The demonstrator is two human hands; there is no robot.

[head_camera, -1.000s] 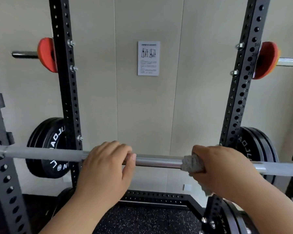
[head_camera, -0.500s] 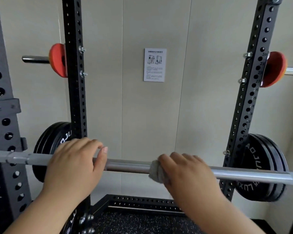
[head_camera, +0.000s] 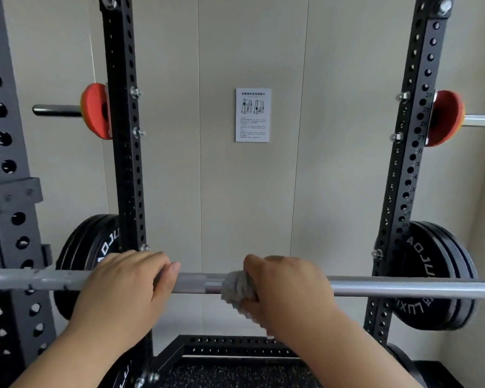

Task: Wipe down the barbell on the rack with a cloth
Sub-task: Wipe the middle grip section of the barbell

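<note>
Where barbell (head_camera: 403, 287) spans rack (head_camera: 121, 163), beige wall (head_camera: 235, 191) bkgd

Gym / weight rm. Black power rack (head_camera: 122, 177) w/ perforated, numbered uprights, barbell (head_camera: 403, 287) across it, black wt plates (head_camera: 437, 275) stored at both sides. Speckled rubber floor (head_camera: 235, 376) + printed notice (head_camera: 253, 115) on plain beige wall (head_camera: 333, 135).

A silver-grey steel barbell (head_camera: 403, 287); pale grey nubbly cloth (head_camera: 237, 288); black steel rack uprights (head_camera: 122, 163) with rows of holes; black round weight plates (head_camera: 443, 247) lettered white; orange-red discs (head_camera: 94, 114); white paper notice (head_camera: 253, 114) printed black; beige wall panels (head_camera: 333, 135); black speckled floor (head_camera: 235, 376).
</note>
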